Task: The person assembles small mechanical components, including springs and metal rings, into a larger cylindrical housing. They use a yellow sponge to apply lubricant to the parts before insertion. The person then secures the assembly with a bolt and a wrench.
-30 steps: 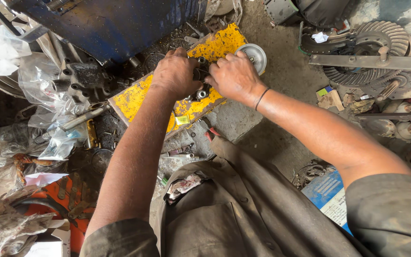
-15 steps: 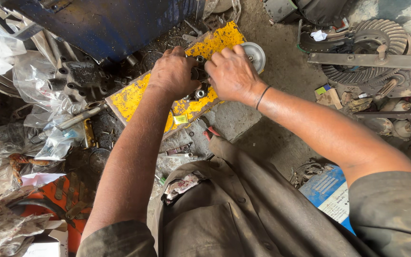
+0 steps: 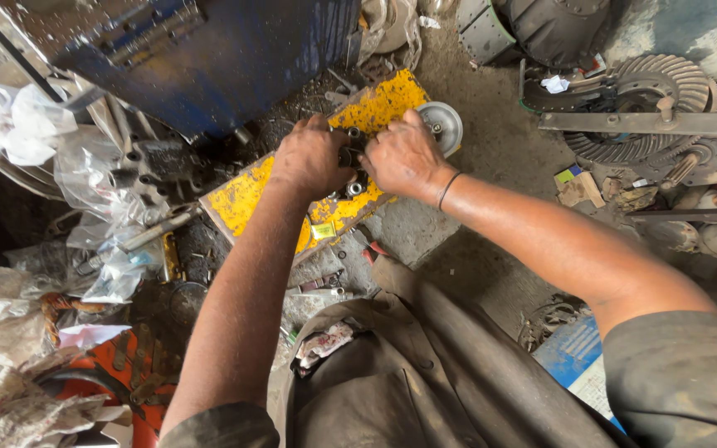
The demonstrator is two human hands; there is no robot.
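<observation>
Your biggest risk is the yellow plate (image 3: 251, 195) itself. It lies tilted on a cluttered workshop floor, its left end low by the crumpled plastic bags (image 3: 85, 166) and its far right corner up against the round metal disc (image 3: 440, 126), with loose parts packed under its near edge. Lean hard on it and, as I judge it, it could rock or slide and take your grip with it.

Next is the small dark metal part (image 3: 350, 158) you are working at the middle of the plate. Your left hand (image 3: 309, 158) and right hand (image 3: 404, 158) are drawn close together over it, fingers curled around it from both sides. Whether either hand is fully clamped I cannot tell, since your knuckles hide the contact. Greasy fingers on a small oily piece could slip, and a knuckle could strike the plate's chipped edge.

Smallest, the shiny round fittings (image 3: 354, 188) sit just below your hands near the plate's near edge. A nudge could roll them off into the scrap, where they would be hard to find.

The part looks dark, grimy and compact, mostly covered. The plate around it is scuffed, its yellow paint worn through to bare patches.
</observation>
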